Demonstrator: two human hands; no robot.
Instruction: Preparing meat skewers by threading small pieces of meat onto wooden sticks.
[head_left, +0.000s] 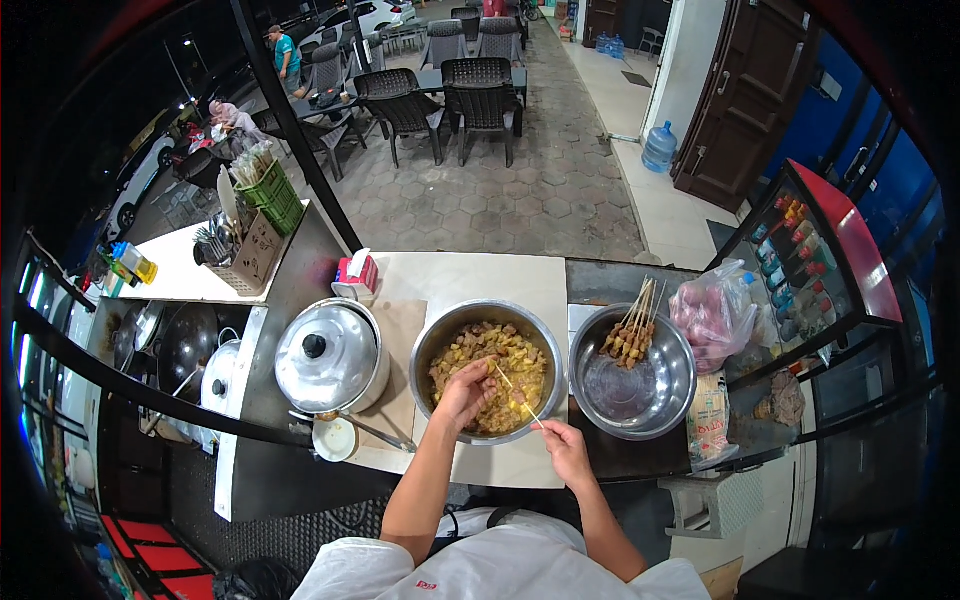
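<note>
My right hand [566,453] pinches the lower end of a thin wooden skewer [507,377] that slants up and left over a steel bowl [421,350]. A small piece of meat [519,397] appears to be on the skewer's shaft. My left hand [466,396] is over the bowl, its fingers pinched close to the skewer's upper end; what lies between them is too small to make out. Yellowish marinated meat chunks [468,352] fill much of the bowl. In a second steel bowl [625,410] to the right, several meat skewers [628,343] lean against the far rim.
Left of the meat bowl stands a lidded aluminium pot [325,358], with a small pale dish [334,440] and a long-handled utensil [385,433] before it. A tissue pack [355,274] lies behind. Plastic bags [712,318] and a glass display case [800,260] flank the right side.
</note>
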